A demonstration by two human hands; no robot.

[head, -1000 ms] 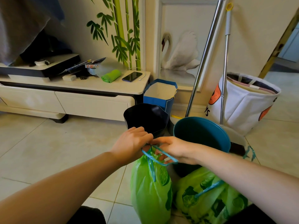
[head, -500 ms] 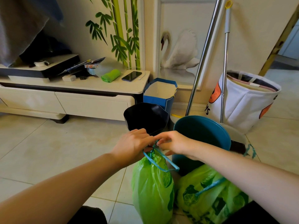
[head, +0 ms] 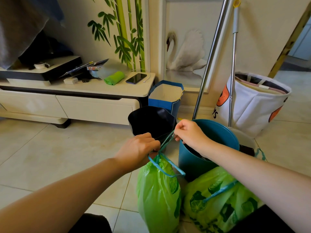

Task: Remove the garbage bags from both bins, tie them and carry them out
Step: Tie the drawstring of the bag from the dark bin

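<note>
A full green garbage bag (head: pixel 158 195) with lemon prints stands on the floor tiles. My left hand (head: pixel 140 149) pinches its gathered neck at the knot. My right hand (head: pixel 189 132) is raised up and to the right, shut on the blue drawstring (head: pixel 165 141), which runs taut between the two hands. A loose loop of the drawstring hangs over the bag's front. A second green garbage bag (head: pixel 218 199) lies to the right under my right forearm, its drawstring pulled shut. Behind stand a black bin (head: pixel 151 121) and a teal bin (head: pixel 218 140), both without bags.
A blue paper bag (head: pixel 165 100) stands behind the black bin, beside a low white cabinet (head: pixel 94 106) carrying a phone and a green roll. Two metal poles (head: pixel 210 61) lean on the wall. A white fabric basket (head: pixel 252 105) sits at the right.
My right hand has lifted up and to the right, pulling the drawstring taut from the knot. My left hand stays clamped on the bag's neck.
</note>
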